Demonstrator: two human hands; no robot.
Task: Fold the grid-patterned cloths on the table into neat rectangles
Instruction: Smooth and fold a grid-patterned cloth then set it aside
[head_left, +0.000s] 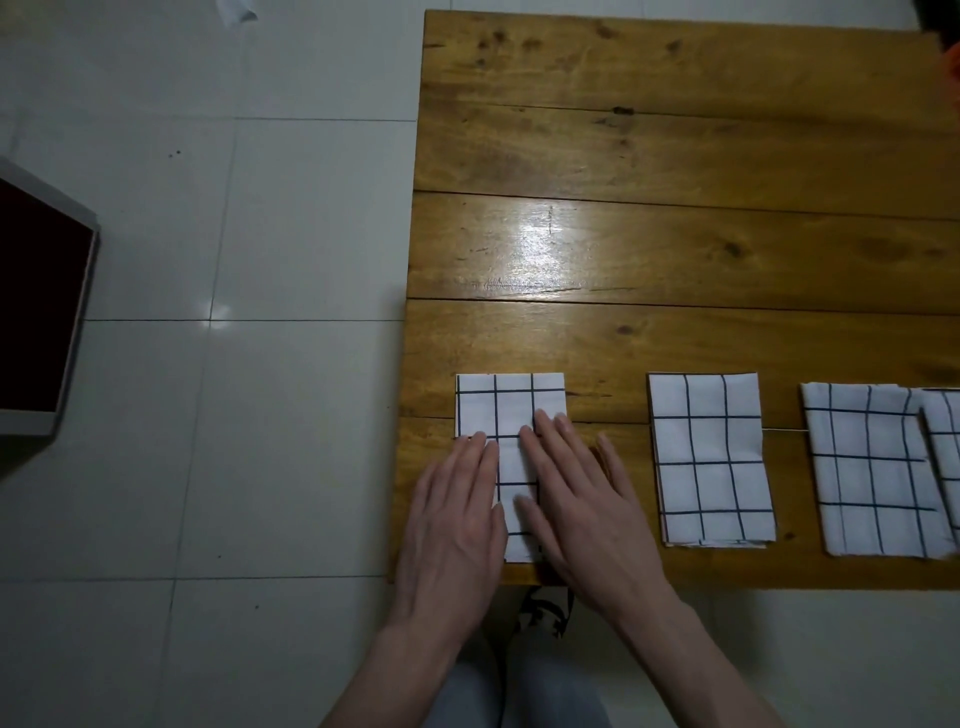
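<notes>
A folded white cloth with dark grid lines (511, 405) lies near the front left corner of the wooden table (675, 234). My left hand (457, 519) lies flat on its left side with straight fingers. My right hand (576, 499) presses flat on its right side, fingers straight and pointing away from me. A second folded grid cloth (709, 460) lies to the right, apart from both hands. Further right lies a third grid cloth (872, 470), with another grid cloth (945, 441) overlapping its right edge at the frame border.
The table's left edge drops to a pale tiled floor (208, 364). A dark screen in a light frame (41, 312) stands at the far left. Someone else is partly visible at the top right corner (945, 41). My legs show below the table's front edge.
</notes>
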